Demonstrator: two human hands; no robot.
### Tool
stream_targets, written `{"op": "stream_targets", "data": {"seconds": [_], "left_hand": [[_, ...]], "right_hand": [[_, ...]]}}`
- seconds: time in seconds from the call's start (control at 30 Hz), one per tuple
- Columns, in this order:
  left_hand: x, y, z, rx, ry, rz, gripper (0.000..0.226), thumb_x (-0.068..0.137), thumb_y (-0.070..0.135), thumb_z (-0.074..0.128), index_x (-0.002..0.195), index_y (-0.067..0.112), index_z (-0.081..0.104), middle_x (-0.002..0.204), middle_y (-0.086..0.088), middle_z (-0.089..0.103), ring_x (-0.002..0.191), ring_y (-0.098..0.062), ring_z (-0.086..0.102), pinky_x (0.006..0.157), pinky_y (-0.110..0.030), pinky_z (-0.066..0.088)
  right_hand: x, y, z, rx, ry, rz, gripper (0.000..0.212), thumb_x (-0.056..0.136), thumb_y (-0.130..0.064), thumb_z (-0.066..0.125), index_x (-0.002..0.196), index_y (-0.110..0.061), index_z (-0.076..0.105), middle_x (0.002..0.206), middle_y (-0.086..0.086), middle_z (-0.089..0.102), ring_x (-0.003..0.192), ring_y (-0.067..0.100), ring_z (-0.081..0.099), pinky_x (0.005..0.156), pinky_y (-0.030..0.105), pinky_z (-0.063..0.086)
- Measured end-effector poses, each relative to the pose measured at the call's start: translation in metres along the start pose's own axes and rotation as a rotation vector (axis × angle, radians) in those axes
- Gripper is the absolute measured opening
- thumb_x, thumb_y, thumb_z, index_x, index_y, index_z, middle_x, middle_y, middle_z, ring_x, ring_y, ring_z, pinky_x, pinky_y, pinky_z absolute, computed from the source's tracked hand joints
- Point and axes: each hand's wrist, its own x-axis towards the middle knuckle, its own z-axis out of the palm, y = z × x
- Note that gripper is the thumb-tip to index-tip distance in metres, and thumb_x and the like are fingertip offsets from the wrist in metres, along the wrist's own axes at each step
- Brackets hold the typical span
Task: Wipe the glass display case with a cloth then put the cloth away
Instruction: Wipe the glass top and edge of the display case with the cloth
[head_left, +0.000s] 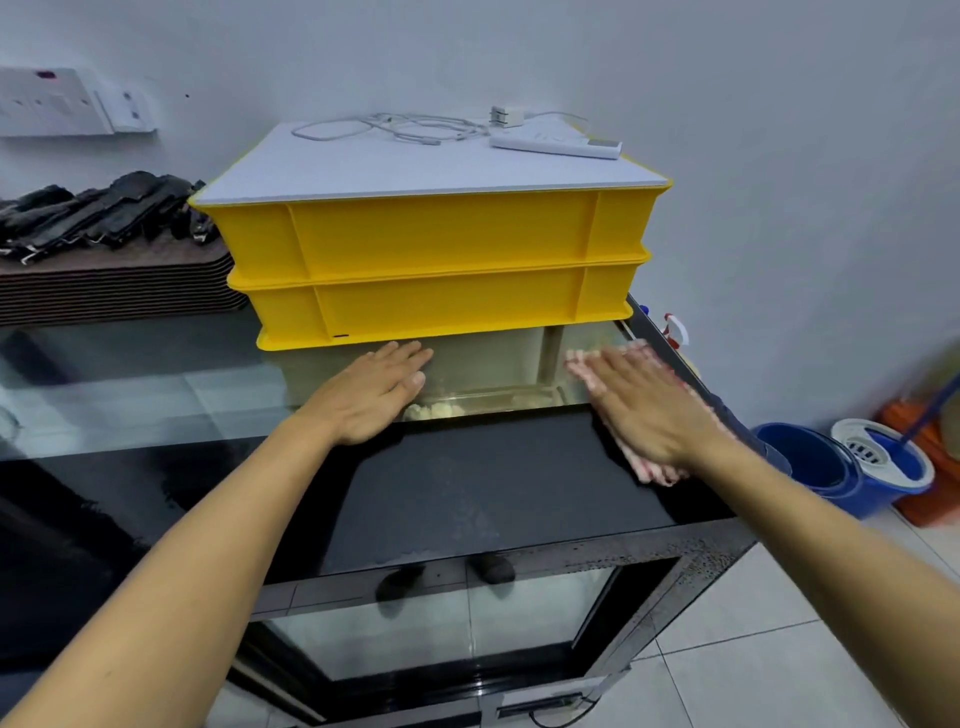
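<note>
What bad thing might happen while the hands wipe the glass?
The right hand presses the cloth close to the case's right edge, so the cloth might slip off toward the bucket. Wiping farther back might bump the yellow crates, shaking the cables on top.

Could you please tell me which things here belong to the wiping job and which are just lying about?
Part of the job:
- cloth, pressed flat under the right hand
- glass display case
- left hand, resting flat on the case top

Lying about:
- yellow crates
- power strip and cables
- stack of trays
- mop bucket
</note>
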Motion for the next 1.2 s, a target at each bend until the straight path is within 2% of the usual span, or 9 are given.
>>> {"op": "stream_targets", "data": {"seconds": [0.13,0.23,0.33,0.47,0.6,0.73,0.93,1.07,1.2], "left_hand": [[0.002,-0.001,0.002,0.018,0.027,-0.012,0.058,0.110,0.053,0.012,0.166,0.036,0.015,0.173,0.014,0.005,0.160,-0.008,-0.001,0.128,-0.033,-0.001],[0.001,-0.004,0.002,-0.025,0.040,-0.039,0.055,0.113,0.046,0.015,0.166,0.032,0.015,0.173,0.013,0.006,0.159,-0.006,0.000,0.127,-0.029,-0.001],[-0.001,-0.010,0.002,-0.015,0.074,-0.100,0.055,0.114,0.040,0.019,0.167,0.026,0.016,0.174,0.010,0.008,0.160,-0.008,0.003,0.128,-0.031,0.000],[-0.002,-0.011,0.002,0.007,0.055,-0.101,0.056,0.114,0.041,0.021,0.167,0.026,0.013,0.174,0.011,0.005,0.160,-0.009,0.001,0.128,-0.032,-0.001],[-0.003,-0.008,0.001,0.003,0.072,-0.101,0.055,0.114,0.039,0.020,0.167,0.026,0.013,0.173,0.011,0.006,0.160,-0.009,0.001,0.128,-0.032,-0.001],[-0.001,-0.008,0.001,-0.020,0.082,-0.107,0.054,0.114,0.037,0.022,0.167,0.026,0.016,0.173,0.011,0.009,0.160,-0.009,0.003,0.128,-0.032,0.000],[0.002,-0.013,0.002,-0.062,0.099,-0.096,0.051,0.115,0.032,0.026,0.166,0.024,0.023,0.173,0.008,0.014,0.160,-0.011,0.007,0.127,-0.032,0.001],[0.000,-0.012,0.003,-0.056,0.110,-0.108,0.052,0.115,0.033,0.024,0.166,0.024,0.023,0.173,0.009,0.014,0.160,-0.012,0.007,0.127,-0.032,0.001],[-0.002,-0.009,0.003,-0.033,0.102,-0.117,0.053,0.115,0.035,0.021,0.167,0.026,0.018,0.173,0.011,0.011,0.160,-0.010,0.004,0.128,-0.032,0.000]], "right_hand": [[0.053,-0.029,0.001,0.054,0.019,0.218,0.071,0.105,-0.052,-0.003,0.168,-0.019,0.004,0.175,0.009,0.002,0.162,0.028,0.000,0.130,0.049,-0.002],[0.068,-0.105,0.017,0.075,0.049,0.039,0.078,0.097,-0.044,-0.011,0.167,-0.016,0.005,0.174,0.013,0.008,0.161,0.031,0.005,0.129,0.053,0.004],[0.029,-0.153,0.023,0.130,-0.008,-0.127,0.061,0.111,-0.039,0.006,0.168,-0.018,0.002,0.175,0.006,-0.004,0.161,0.024,-0.008,0.130,0.041,-0.008],[-0.029,-0.113,0.019,0.063,-0.021,-0.254,0.058,0.111,-0.045,0.004,0.166,-0.029,-0.003,0.171,-0.009,-0.015,0.158,0.010,-0.020,0.128,0.034,-0.015],[0.008,-0.036,0.000,0.043,-0.010,0.091,0.059,0.111,-0.042,0.007,0.168,-0.025,0.000,0.175,0.000,-0.009,0.161,0.014,-0.011,0.128,0.032,-0.011],[0.067,-0.058,0.009,0.071,0.048,0.320,0.069,0.106,-0.044,0.004,0.167,-0.013,0.007,0.175,0.013,0.002,0.161,0.031,0.002,0.130,0.049,0.000],[0.018,-0.172,0.028,0.074,-0.016,-0.154,0.072,0.101,-0.046,-0.002,0.168,-0.019,0.005,0.175,0.005,-0.002,0.162,0.022,-0.006,0.130,0.039,-0.009],[-0.035,-0.116,0.017,0.062,-0.025,-0.268,0.063,0.107,-0.052,-0.001,0.166,-0.030,0.001,0.172,-0.010,-0.011,0.158,0.007,-0.016,0.126,0.029,-0.017],[-0.002,-0.008,-0.002,-0.010,-0.009,0.065,0.082,0.095,-0.056,-0.012,0.168,-0.025,0.006,0.176,0.000,-0.001,0.161,0.013,-0.004,0.130,0.036,-0.006]]}}
